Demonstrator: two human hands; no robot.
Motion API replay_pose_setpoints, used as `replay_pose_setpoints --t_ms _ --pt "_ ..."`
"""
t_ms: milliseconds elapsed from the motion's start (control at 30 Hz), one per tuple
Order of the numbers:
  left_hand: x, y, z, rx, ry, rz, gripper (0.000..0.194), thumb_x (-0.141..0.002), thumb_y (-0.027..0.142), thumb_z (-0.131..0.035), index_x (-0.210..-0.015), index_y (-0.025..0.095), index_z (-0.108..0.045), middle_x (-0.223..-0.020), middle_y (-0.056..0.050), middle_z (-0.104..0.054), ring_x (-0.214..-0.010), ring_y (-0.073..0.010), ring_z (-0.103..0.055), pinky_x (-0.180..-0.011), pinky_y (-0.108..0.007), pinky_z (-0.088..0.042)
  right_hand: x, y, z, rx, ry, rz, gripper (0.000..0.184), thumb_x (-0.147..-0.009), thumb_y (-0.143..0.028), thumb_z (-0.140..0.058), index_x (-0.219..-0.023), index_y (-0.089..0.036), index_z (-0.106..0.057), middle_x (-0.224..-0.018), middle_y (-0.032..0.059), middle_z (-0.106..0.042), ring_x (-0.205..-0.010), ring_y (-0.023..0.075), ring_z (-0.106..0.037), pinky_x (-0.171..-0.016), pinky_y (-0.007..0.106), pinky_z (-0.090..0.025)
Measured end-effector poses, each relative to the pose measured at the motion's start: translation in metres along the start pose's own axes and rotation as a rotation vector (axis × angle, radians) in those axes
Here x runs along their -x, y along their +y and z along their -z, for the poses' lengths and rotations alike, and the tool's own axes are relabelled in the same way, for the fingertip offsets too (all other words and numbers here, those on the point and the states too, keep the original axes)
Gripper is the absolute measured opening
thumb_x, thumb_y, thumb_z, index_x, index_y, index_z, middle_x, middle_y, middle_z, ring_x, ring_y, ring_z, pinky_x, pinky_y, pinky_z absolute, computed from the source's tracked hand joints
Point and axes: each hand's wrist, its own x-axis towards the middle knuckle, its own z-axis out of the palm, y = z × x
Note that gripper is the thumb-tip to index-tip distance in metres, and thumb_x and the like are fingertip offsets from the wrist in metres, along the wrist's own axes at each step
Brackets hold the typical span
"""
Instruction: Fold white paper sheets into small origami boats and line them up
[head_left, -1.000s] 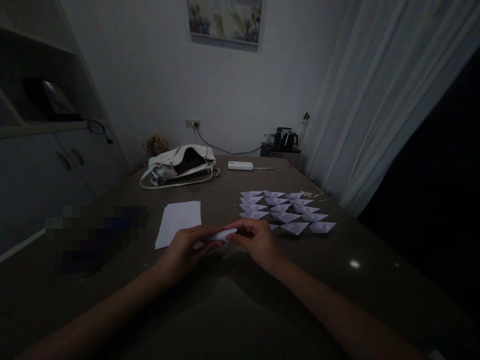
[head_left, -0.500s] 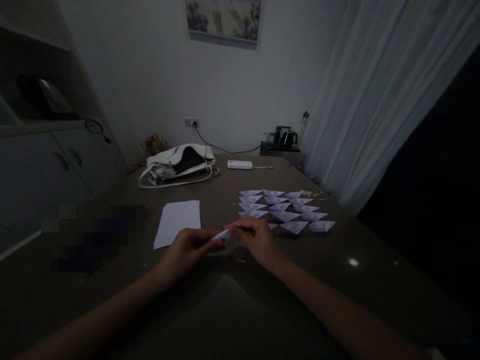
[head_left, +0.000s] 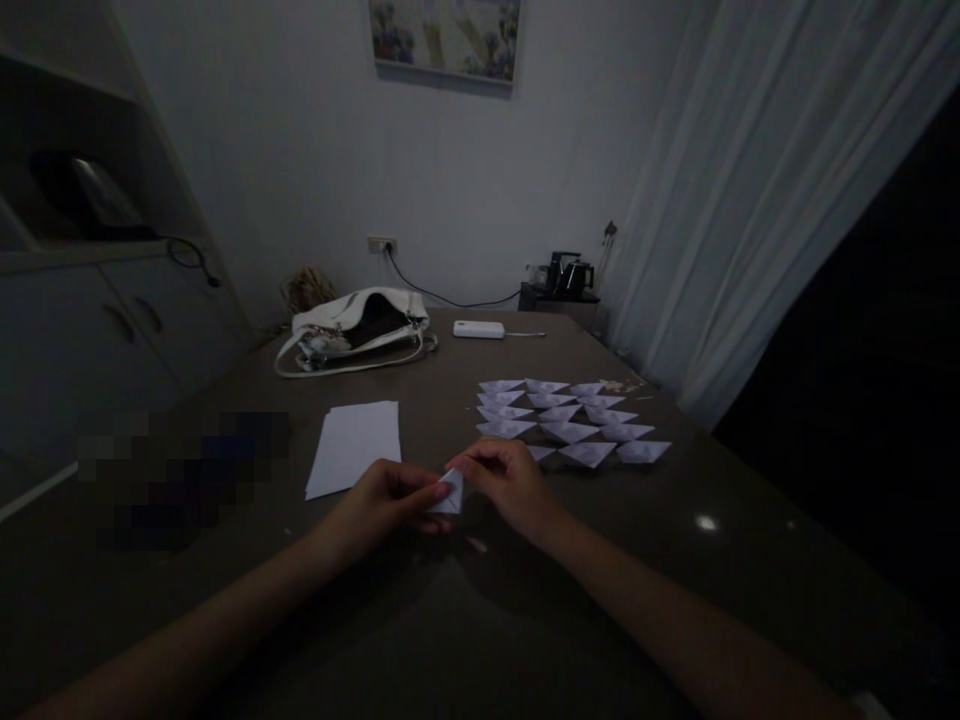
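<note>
A small piece of folded white paper (head_left: 452,496) is held above the table between both hands. My left hand (head_left: 386,502) is closed on its left side, thumb on top and fingers beneath. The fingertips of my right hand (head_left: 510,485) pinch its upper corner. Just beyond my right hand, several folded paper boats (head_left: 568,431) stand in rows; one in the nearest row is partly hidden by that hand. A stack of white paper sheets (head_left: 356,445) lies behind my left hand.
On the dark table (head_left: 465,640), a white handbag (head_left: 360,330) lies at the back left. A white power bank (head_left: 478,329) with a short cable lies at the far side. Small scraps (head_left: 622,385) are scattered behind the boats. A blurred-out patch covers the left side.
The folded paper has turned so that a broader, flat face with a crease shows. Both hands still hold it and have shifted only slightly.
</note>
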Motion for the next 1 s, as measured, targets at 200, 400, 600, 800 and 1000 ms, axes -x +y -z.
replay_pose_setpoints --t_ms 200,400,600,800,1000 --pt "-0.0003 -0.0032 0.0015 0.001 0.02 0.027 0.035 -0.067 0.046 -0.073 -0.074 0.011 -0.07 -0.064 -0.004 -0.071 -0.059 -0.0149 -0.066 -0.058 -0.022 -0.051 -0.0004 0.0071 -0.0018 -0.087 -0.057 -0.052 0.017 -0.079 -0.029 -0.061 -0.076 -0.015 -0.068 -0.071 0.0033 -0.067 -0.067 0.0135 -0.06 -0.062 0.025 -0.044" --pt "-0.0012 -0.0046 0.0017 -0.029 -0.032 0.041 0.035 -0.066 0.045 -0.074 -0.073 0.011 -0.068 -0.064 -0.003 -0.07 -0.056 -0.0137 -0.066 -0.053 -0.02 -0.05 -0.001 0.0059 0.0009 0.045 -0.066 -0.013 0.019 -0.079 -0.026 -0.06 -0.065 -0.015 -0.064 -0.058 -0.0004 -0.058 -0.055 0.0102 -0.051 -0.053 0.022 -0.037" --pt "-0.001 0.0004 0.0014 -0.034 -0.02 0.058 0.049 -0.066 0.059 -0.067 -0.073 0.01 -0.066 -0.071 -0.007 -0.072 -0.049 -0.0125 -0.063 -0.047 -0.021 -0.048 -0.004 0.0066 0.003 -0.087 0.002 -0.091 0.02 -0.077 -0.028 -0.06 -0.062 -0.015 -0.061 -0.055 -0.0017 -0.054 -0.052 0.0094 -0.048 -0.051 0.022 -0.037" --pt "-0.0019 -0.004 0.0037 -0.073 0.002 0.027 0.046 -0.066 0.056 -0.068 -0.072 0.01 -0.066 -0.068 -0.006 -0.072 -0.05 -0.0143 -0.064 -0.049 -0.022 -0.049 -0.0011 0.0091 0.0006 -0.12 -0.134 -0.123 0.019 -0.076 -0.031 -0.063 -0.068 -0.014 -0.064 -0.059 -0.0005 -0.057 -0.053 0.0098 -0.05 -0.052 0.022 -0.038" --pt "-0.0062 -0.0078 0.0066 0.083 -0.04 0.083 0.049 -0.067 0.058 -0.068 -0.077 0.01 -0.067 -0.074 -0.009 -0.073 -0.057 -0.0159 -0.067 -0.056 -0.024 -0.052 -0.005 0.0108 0.0048 -0.161 -0.076 -0.135 0.019 -0.073 -0.031 -0.065 -0.064 -0.014 -0.063 -0.057 -0.0011 -0.057 -0.054 0.0096 -0.049 -0.053 0.022 -0.037"
